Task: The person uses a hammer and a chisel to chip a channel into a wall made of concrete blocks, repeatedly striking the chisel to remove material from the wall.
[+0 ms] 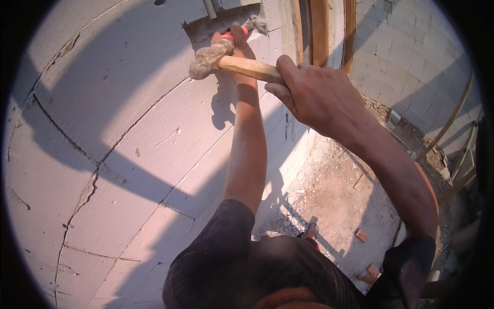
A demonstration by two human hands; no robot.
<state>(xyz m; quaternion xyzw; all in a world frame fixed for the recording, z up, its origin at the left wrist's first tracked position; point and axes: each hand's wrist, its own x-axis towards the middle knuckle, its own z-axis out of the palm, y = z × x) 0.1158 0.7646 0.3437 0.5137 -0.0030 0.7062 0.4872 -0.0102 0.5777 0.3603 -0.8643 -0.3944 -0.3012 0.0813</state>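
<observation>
My right hand (327, 98) is closed round the wooden handle of a hammer (252, 68). The hammer's dusty grey head is next to my left hand, overlapping it in this view. My left hand (242, 45) grips a chisel (228, 36) with a red grip, partly hidden by the hammer head and the fingers. The chisel's metal end lies by the right edge of a rectangular recess (203, 32) cut into the pale block wall (149, 123). Whether the hammer touches the chisel cannot be made out.
A pipe end (210, 9) sticks out above the recess. Brown frame uprights (319, 31) stand right of the wall. Rubble and dust cover the ground (334, 180), with a broken brick (361, 235) below. Poles (450, 121) lean at the far right.
</observation>
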